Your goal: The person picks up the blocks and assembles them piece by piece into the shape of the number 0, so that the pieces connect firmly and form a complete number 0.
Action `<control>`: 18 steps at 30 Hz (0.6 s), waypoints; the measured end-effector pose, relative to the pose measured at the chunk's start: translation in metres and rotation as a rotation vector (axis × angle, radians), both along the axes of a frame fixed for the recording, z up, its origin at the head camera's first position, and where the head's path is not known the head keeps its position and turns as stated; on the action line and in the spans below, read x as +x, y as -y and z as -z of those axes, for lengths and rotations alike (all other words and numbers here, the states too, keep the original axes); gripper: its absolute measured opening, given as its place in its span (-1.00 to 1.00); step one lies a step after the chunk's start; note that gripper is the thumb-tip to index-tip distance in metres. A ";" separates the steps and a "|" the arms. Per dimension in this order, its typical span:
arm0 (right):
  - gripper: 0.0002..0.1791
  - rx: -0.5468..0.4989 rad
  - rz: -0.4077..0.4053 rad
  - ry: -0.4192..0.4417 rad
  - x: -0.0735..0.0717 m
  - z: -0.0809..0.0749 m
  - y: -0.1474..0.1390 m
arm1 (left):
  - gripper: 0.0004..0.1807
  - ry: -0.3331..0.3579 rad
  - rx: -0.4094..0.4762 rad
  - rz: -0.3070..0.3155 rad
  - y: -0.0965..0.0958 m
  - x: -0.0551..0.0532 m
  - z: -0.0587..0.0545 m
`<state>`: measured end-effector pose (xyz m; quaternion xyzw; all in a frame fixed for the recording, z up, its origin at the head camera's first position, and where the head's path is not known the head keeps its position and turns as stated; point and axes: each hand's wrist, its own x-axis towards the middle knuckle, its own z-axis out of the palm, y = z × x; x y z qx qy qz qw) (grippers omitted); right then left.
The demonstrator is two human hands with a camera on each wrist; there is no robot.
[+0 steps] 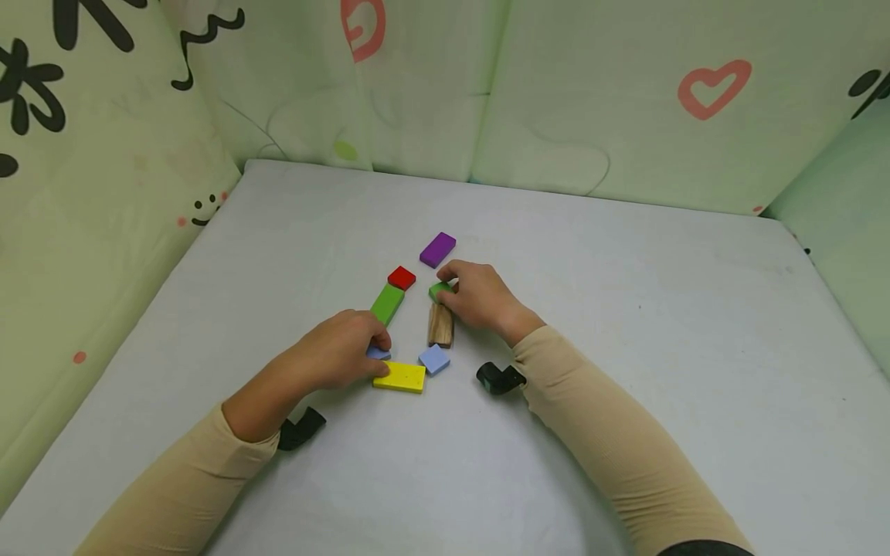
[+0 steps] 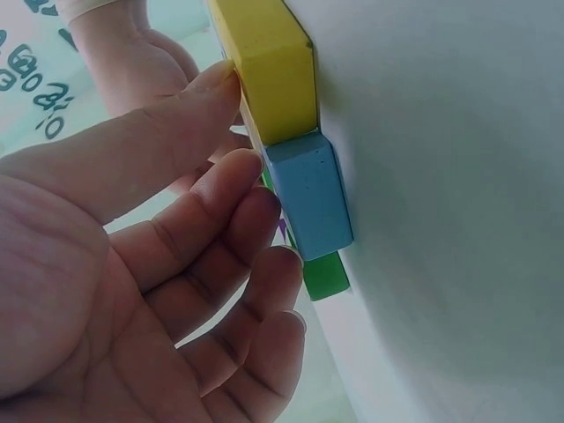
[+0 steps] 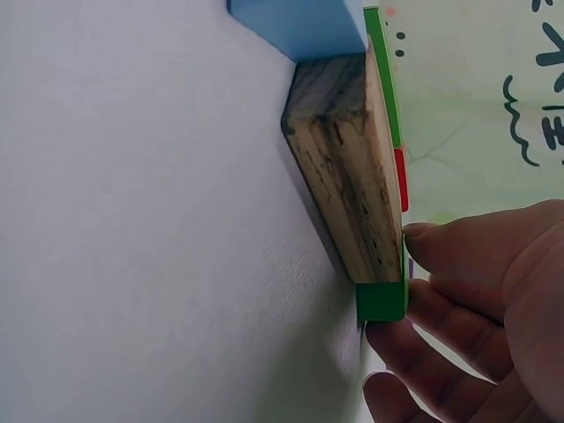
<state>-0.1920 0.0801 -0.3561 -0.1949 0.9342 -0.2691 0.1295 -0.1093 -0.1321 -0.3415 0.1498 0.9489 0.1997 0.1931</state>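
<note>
My left hand (image 1: 337, 351) reaches over the near left of a ring of flat blocks. Its thumb touches the left end of a yellow block (image 1: 403, 378), and its loosely bent fingers hover at the top edge of a blue block (image 2: 310, 198) beside it. My right hand (image 1: 483, 295) pinches a small green block (image 1: 439, 291) between thumb and fingers. That block sits against the far end of a wood-grain block (image 1: 440, 326). A second blue block (image 1: 434, 359) bridges the corner between the wood-grain and yellow ones.
A long green block (image 1: 388, 303) runs up the left side to a small red block (image 1: 402, 278). Apart from them, a purple block (image 1: 438, 249) lies farther back. All rest on a white-covered table (image 1: 626, 309) with patterned cloth walls (image 1: 556, 100) behind.
</note>
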 end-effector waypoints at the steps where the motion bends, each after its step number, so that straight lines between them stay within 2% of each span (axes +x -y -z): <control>1: -0.61 0.000 0.000 0.000 0.000 0.000 0.000 | -0.71 0.002 -0.001 0.000 0.000 0.000 0.000; 18: -0.60 0.008 0.003 -0.002 0.000 -0.001 0.000 | -0.71 0.002 -0.005 0.002 0.000 0.000 0.000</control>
